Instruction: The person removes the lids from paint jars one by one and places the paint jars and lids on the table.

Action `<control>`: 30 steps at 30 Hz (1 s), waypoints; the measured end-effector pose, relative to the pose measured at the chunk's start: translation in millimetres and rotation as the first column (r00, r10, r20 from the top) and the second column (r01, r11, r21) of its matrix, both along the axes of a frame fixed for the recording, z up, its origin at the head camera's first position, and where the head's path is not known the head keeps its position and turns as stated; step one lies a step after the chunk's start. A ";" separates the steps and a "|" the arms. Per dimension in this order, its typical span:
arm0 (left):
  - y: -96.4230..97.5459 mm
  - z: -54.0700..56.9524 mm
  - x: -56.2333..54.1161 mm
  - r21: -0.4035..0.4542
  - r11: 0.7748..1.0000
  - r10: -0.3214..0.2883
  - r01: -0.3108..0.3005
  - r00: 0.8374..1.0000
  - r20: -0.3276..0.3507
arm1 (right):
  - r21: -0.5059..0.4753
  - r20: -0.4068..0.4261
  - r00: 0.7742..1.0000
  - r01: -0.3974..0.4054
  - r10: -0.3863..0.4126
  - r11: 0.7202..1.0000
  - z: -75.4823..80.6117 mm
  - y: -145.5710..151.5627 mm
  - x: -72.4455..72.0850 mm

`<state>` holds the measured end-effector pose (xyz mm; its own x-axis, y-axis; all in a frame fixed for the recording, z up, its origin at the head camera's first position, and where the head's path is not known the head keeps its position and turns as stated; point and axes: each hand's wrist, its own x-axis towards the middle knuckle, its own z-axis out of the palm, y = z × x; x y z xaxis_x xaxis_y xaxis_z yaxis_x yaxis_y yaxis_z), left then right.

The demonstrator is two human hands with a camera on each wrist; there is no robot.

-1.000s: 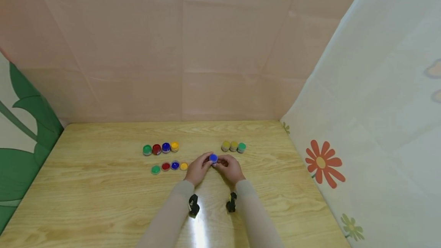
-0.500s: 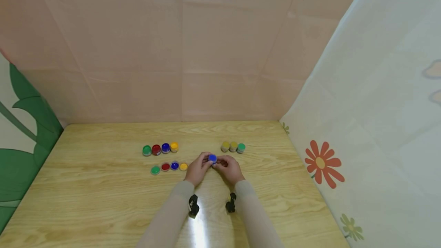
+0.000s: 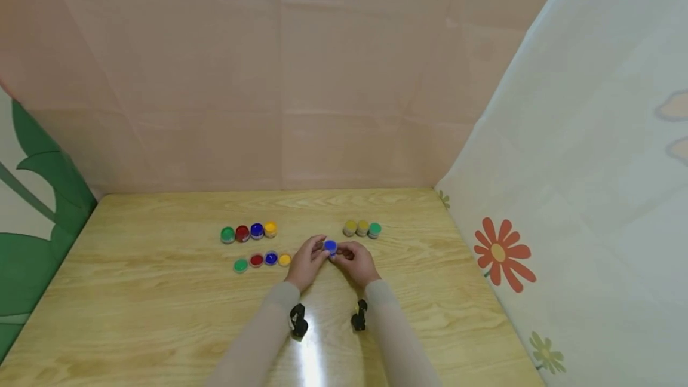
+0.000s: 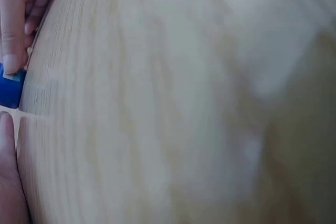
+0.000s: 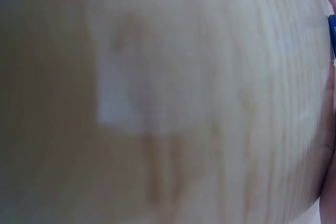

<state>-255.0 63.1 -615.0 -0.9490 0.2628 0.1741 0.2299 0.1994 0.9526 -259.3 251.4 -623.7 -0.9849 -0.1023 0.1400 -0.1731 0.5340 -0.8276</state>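
A small blue paint jar is held between both hands, a little above the table. My left hand has its fingers round the jar's left side, thumb at its near edge. From the other side my right hand grips it with thumb and fingertips. In the left wrist view a thumb presses on the pale label of the blue jar. Only a sliver of the blue jar shows at the edge of the right wrist view. The fingers hide much of the jar's body.
Back left stand green, red, blue and orange jars. Before them lies a row of matching round discs that look like lids, such as the green one. Two yellowish jars and a green jar stand back right.
Both hands stay on the blue jar, with only slight finger movement. The whole head view has shifted a little.
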 end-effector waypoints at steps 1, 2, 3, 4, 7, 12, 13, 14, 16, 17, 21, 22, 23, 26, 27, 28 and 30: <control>-0.5 -0.2 -0.3 0.022 1.000 -0.003 0.003 1.000 -0.004 | 0.000 -0.002 1.000 -0.001 0.001 1.000 -0.4 0.1 -0.4; -0.9 -0.4 -0.5 0.043 0.999 -0.006 0.007 1.000 -0.016 | -0.002 -0.001 1.000 -0.001 0.001 1.000 -0.4 0.3 -0.5; -1.4 -0.5 -0.9 0.057 0.998 -0.009 0.011 1.000 -0.028 | -0.005 0.001 1.000 -0.001 0.001 1.000 -0.5 0.4 -0.8; -1.7 -0.8 -1.4 0.067 0.998 -0.012 0.014 0.999 -0.037 | -0.006 0.001 1.000 0.000 0.000 1.000 -1.1 0.7 -1.1; -2.0 -1.0 -2.4 0.074 0.997 -0.015 0.021 0.997 -0.081 | -0.006 0.003 1.000 0.004 -0.004 1.000 -3.1 1.7 -1.9; 0.2 1.0 -3.8 0.042 0.999 0.010 -0.006 0.994 -0.111 | -0.013 0.000 1.000 0.003 -0.003 1.000 -4.4 2.1 -2.3; 1.0 1.8 -4.2 0.030 0.999 0.016 -0.013 0.993 -0.114 | -0.016 -0.002 1.000 0.001 -0.001 1.000 -4.6 1.9 -2.5; 1.8 2.8 -4.7 0.022 1.000 0.020 -0.017 0.993 -0.115 | -0.019 -0.001 1.000 0.001 -0.001 1.000 -4.6 1.6 -2.5; 3.2 5.1 -5.3 0.004 1.000 0.027 -0.027 0.994 -0.110 | -0.022 -0.002 1.000 0.004 -0.004 1.000 -3.8 0.6 -2.0; 3.7 6.2 -5.4 -0.001 1.000 0.029 -0.029 0.994 -0.102 | -0.025 -0.003 1.000 0.006 -0.006 1.000 -3.2 0.0 -1.6; 4.9 8.2 -6.5 0.007 0.999 0.049 -0.049 0.996 -0.069 | -0.026 -0.003 1.000 0.017 -0.017 1.000 -0.5 -2.1 0.0; 5.2 8.4 -6.9 0.023 0.998 0.059 -0.058 0.997 -0.056 | -0.024 -0.004 1.000 0.018 -0.018 1.000 -0.2 -2.4 0.1; 5.6 8.6 -7.5 0.045 0.997 0.072 -0.070 0.997 -0.038 | -0.019 -0.007 1.000 0.018 -0.018 1.000 -0.3 -2.5 -0.1; 7.0 8.3 -8.6 0.114 0.987 0.114 -0.116 0.993 0.018 | -0.008 -0.005 1.000 0.025 -0.025 1.000 -1.3 -2.9 -1.0; 7.4 7.2 -9.0 0.127 0.983 0.127 -0.130 0.991 0.027 | -0.016 -0.006 1.000 0.026 -0.026 1.000 -1.8 -3.2 -1.1; 7.8 6.2 -9.2 0.138 0.980 0.138 -0.142 0.990 0.038 | -0.027 -0.009 1.000 0.026 -0.026 0.999 -2.1 -3.8 -1.3; 8.6 4.6 -9.0 0.149 0.975 0.159 -0.164 0.986 0.044 | -0.050 -0.019 0.999 0.026 -0.027 0.998 -2.7 -5.3 -1.5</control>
<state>-264.0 71.7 -610.4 -0.9823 0.0785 0.1698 0.1763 0.0839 0.9808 -260.8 246.1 -626.4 -0.9842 -0.0686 0.1632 -0.1756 0.4966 -0.8500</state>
